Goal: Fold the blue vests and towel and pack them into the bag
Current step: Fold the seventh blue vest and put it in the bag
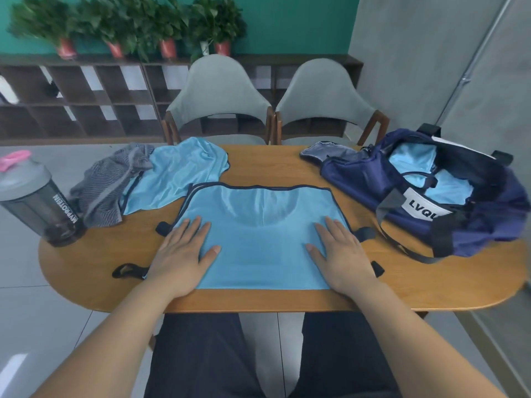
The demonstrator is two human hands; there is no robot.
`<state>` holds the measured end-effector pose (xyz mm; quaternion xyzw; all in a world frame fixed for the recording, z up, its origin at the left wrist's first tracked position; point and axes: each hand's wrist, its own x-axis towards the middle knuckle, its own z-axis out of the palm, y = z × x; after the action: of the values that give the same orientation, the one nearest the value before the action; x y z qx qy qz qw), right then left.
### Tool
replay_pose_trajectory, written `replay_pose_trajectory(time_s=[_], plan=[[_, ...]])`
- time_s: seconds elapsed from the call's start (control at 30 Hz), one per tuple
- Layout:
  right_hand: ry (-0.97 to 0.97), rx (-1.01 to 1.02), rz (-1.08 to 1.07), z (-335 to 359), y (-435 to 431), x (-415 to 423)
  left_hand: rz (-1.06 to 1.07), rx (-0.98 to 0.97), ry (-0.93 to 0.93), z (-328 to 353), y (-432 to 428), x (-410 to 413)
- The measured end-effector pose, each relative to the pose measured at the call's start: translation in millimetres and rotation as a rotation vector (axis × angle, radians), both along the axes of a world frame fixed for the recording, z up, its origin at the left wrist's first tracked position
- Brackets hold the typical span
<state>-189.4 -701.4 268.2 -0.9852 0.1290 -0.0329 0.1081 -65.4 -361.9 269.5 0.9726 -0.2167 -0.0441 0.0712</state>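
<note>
Left hand (181,254) flat, fingers straight, pressing the blue vest (258,239) at mid-desk (287,300) | right hand (340,254) likewise flat on it | second vest (178,176) and striped towel (106,188) crumpled far left | open navy bag (431,185) right, blue cloth inside | shaker bottle (37,199) at left edge

oval wooden table (287,168) | dark shaker bottle (37,202), pink lid, stands on its left end | two grey chairs (218,93) behind | potted plants (143,24) upon dark shelf (86,96)

left hand (181,252): palm down, fingers straight and spread, thumb out to the right
right hand (340,252): palm down, fingers straight, thumb out to the left
forearms: bare, reaching forward
</note>
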Motion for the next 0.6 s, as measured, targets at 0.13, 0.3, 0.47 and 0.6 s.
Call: replay_pose_trajectory(time_s=[0.13,0.3,0.47,0.6], plan=[[0.061,0.028,-0.01,6.1,15.9,-7.1,-0.021,0.02,0.024,4.9,6.7,4.5],[0.054,0.015,0.014,31.1,7.8,14.6,-0.057,-0.072,-0.001,24.7,-30.1,-6.2],[0.049,0.017,0.151,32.3,-31.8,85.7,-0.304,-0.191,0.02,27.6,-148.8,-33.3],[0.129,-0.06,0.191,17.2,-75.0,107.4,-0.345,-0.037,0.02,1.9,-184.4,-44.2]])
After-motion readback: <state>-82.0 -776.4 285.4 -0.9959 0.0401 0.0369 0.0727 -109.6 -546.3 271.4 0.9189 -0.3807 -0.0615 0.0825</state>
